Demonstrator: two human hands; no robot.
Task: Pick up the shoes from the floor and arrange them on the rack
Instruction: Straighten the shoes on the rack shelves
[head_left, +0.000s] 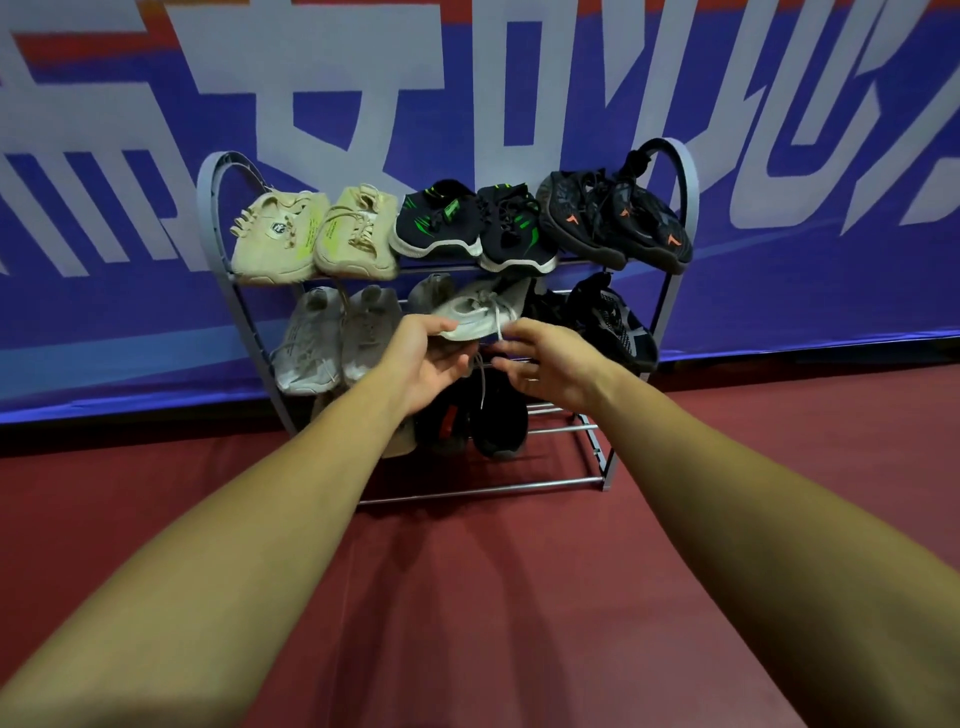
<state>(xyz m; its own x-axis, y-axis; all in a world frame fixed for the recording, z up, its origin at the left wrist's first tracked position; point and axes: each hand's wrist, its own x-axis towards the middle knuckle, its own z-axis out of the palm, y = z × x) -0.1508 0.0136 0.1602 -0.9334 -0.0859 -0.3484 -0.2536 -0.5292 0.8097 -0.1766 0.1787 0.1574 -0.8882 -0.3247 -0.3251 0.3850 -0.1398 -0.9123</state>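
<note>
Left grip: thumb over, fingers under the grey shoe toe — clamped.
Right grip: fingers apart, loose — beside the lace.
Shoe: at rack middle shelf.

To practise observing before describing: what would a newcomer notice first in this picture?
At the middle shelf of a grey metal shoe rack, the left hand holds a light grey laced sneaker and the right hand hovers beside it. Behind hangs a blue banner with huge white characters; three pairs of shoes fill the top shelf.
</note>
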